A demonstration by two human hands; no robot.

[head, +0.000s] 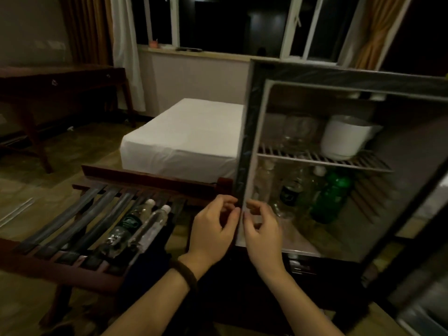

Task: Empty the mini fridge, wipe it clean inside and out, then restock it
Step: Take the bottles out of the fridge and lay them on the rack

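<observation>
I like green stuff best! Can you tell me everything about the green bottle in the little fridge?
The green bottle stands upright on the floor of the mini fridge, under the wire shelf, at the right end of a row of clear bottles. It looks like see-through green plastic, and its top looks green too, though that part is dark. A clear bottle stands close on its left; whether they touch cannot be told. Neither hand touches it.

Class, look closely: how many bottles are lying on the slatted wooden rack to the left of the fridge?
2. A dark-labelled bottle lies on the luggage rack; a clear bottle with a white cap lies beside it on the right. Dim light could hide others.
</observation>
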